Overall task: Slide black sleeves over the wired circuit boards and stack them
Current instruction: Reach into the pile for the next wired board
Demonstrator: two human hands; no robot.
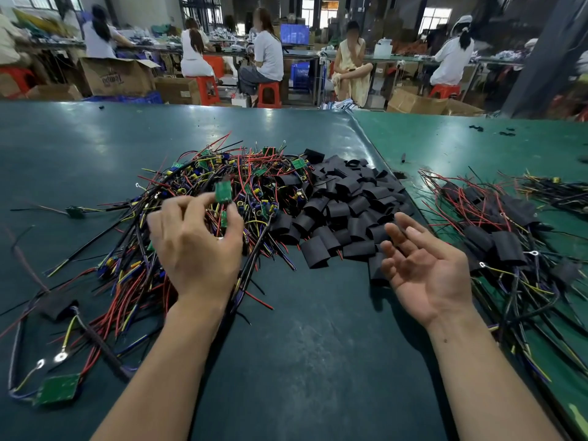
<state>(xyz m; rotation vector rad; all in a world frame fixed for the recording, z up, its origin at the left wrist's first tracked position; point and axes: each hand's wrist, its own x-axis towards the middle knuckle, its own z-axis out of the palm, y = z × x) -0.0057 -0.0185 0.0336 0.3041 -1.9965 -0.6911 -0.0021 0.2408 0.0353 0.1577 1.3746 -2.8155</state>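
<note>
Green mat [95,148] covers the table, darker sheet under both forearms. Tangle of wired boards [203,192] (red, yellow, black, blue leads) sits under and beyond the left fingers. Heap of black sleeves [346,205] lies just beyond the right fingertips, touching the tangle's right edge. Stack of sleeved boards [496,230] sits to the right of the right hand, wires trailing toward the near edge. Left hand [194,246] is palm down over the tangle; thumb and forefinger curl up and pinch a small green board [222,192], lifted just above the pile. Right hand [423,272] is palm up, fingers [410,230] loosely spread, holding nothing, hovering at the sleeve heap's near edge. One loose board [57,389] with ring terminals lies well left of the left forearm.
</note>
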